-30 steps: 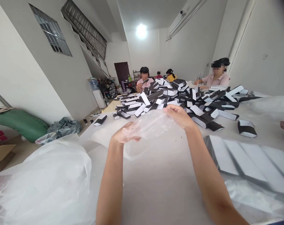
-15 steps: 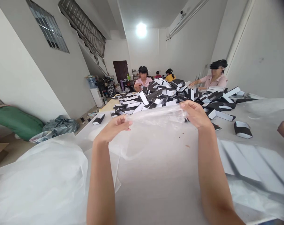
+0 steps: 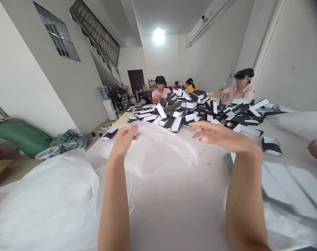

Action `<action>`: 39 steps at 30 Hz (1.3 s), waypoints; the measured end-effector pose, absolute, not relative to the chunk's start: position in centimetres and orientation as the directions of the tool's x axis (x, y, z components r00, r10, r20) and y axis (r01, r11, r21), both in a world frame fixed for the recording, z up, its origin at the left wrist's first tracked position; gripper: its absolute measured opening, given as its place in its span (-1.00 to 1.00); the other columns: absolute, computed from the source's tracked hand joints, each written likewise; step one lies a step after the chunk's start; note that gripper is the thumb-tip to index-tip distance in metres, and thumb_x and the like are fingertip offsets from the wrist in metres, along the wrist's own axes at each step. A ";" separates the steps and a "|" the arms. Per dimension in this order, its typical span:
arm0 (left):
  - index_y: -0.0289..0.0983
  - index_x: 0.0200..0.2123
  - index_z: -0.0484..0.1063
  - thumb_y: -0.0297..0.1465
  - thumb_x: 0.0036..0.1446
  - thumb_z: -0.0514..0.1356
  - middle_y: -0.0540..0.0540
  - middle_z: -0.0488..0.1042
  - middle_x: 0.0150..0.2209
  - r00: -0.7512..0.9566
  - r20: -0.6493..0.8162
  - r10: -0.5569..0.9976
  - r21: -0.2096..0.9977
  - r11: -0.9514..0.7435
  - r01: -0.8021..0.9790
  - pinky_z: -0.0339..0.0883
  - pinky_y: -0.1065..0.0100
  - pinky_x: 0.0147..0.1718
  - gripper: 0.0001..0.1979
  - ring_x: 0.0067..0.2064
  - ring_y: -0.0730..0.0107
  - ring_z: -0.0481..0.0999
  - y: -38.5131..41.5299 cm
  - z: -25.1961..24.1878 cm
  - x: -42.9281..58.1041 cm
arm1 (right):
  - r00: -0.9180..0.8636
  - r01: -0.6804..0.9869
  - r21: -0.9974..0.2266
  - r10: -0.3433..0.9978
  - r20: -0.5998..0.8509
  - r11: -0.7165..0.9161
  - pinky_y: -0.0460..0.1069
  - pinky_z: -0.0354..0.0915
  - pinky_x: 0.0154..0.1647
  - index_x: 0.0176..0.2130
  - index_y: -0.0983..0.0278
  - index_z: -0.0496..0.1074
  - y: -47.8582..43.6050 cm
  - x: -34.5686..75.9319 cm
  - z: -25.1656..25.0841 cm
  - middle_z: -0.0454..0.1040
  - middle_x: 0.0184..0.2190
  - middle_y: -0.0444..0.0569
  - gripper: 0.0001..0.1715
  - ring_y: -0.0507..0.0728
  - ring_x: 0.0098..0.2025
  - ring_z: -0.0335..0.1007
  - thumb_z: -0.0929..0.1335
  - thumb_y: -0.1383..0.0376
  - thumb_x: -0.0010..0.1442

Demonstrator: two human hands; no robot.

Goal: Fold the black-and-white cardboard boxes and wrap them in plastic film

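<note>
Clear plastic bag: between left hand and right hand, loose and rippled above or on the worktop; full contact beneath, cannot tell.
Left grip: closed in a pinch, thumb against finger, on the bag's far left edge.
Right fingers: open, spread, pointing toward the bag, with nothing visibly gripped; just beside the bag's edge or lightly touching, hard to tell.
Step in hand: by the look of it, spreading the bag, secured on the left side only.
Next move: seemingly calling for a steady left pinch and a careful right-hand catch of the loose edge, without creasing the thin plastic.
Just past the left wrist: single box, black and white.
Beyond both hands: heap of black-and-white boxes.
Right of the right forearm: row of white boxes, partly behind the arm.
Left of the left forearm: large white plastic sack, bulging.
Farther right: co-worker's hand, cut off by the view's edge.
</note>
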State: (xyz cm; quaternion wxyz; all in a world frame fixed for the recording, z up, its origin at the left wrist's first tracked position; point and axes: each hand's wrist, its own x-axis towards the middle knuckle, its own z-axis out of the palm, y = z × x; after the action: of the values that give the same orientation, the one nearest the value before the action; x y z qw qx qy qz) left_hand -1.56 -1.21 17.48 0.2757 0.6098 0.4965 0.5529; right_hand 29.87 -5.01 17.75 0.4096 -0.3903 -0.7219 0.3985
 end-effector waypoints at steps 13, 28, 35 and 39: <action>-0.26 -0.64 0.27 -0.21 0.12 0.11 -0.02 0.43 -0.60 -0.245 0.594 0.767 0.791 -0.501 0.351 0.19 0.46 -0.58 -0.64 -0.62 0.53 0.28 -5.5 19.6 2.2 | -0.198 0.715 -0.518 0.847 0.494 0.469 -0.05 -0.01 -0.53 -0.57 0.22 0.24 -9.4 28.4 19.2 0.18 -0.62 -0.16 -0.70 0.02 -0.56 0.06 0.33 0.19 0.13; -0.23 -0.56 0.24 -0.27 0.23 0.06 0.07 0.24 -0.62 -0.362 0.815 0.452 0.579 -0.661 0.478 0.18 0.45 -0.52 -0.68 -0.56 0.53 0.25 -6.4 20.0 1.8 | 0.417 0.064 -0.761 0.676 0.608 0.645 -0.10 -0.01 -0.57 -0.61 0.27 0.18 -5.8 30.3 18.2 -0.01 -0.62 -0.22 -0.59 -0.06 -0.57 -0.08 0.36 0.17 0.12; -0.23 -0.49 0.28 -0.20 0.23 0.05 0.15 0.18 -0.70 -0.378 0.757 0.533 0.653 -0.602 0.460 -0.05 0.44 -0.74 -0.70 -0.76 0.61 0.05 -5.4 19.9 1.2 | 0.409 -0.046 -0.671 0.626 0.664 0.740 -0.11 -0.07 -0.57 -0.58 0.31 0.31 -4.2 30.3 18.0 0.11 -0.62 -0.21 -0.61 -0.08 -0.55 -0.03 0.44 0.12 0.05; -0.23 -0.46 0.32 -0.18 0.22 0.06 0.14 0.22 -0.72 -0.351 0.730 0.586 0.680 -0.572 0.459 -0.04 0.45 -0.75 -0.70 -0.75 0.59 0.07 -4.8 19.8 0.6 | 0.453 -0.098 -0.640 0.607 0.653 0.762 -0.12 -0.05 -0.57 -0.63 0.31 0.21 -3.7 29.9 18.0 0.02 -0.65 -0.25 -0.52 -0.10 -0.58 -0.08 0.46 0.13 0.04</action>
State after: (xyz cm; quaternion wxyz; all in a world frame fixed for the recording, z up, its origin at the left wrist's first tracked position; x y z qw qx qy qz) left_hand 0.60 -4.84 19.76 0.0468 0.5678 0.4602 0.6809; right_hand 29.86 -3.66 18.00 0.8094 -0.2677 -0.4752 0.2178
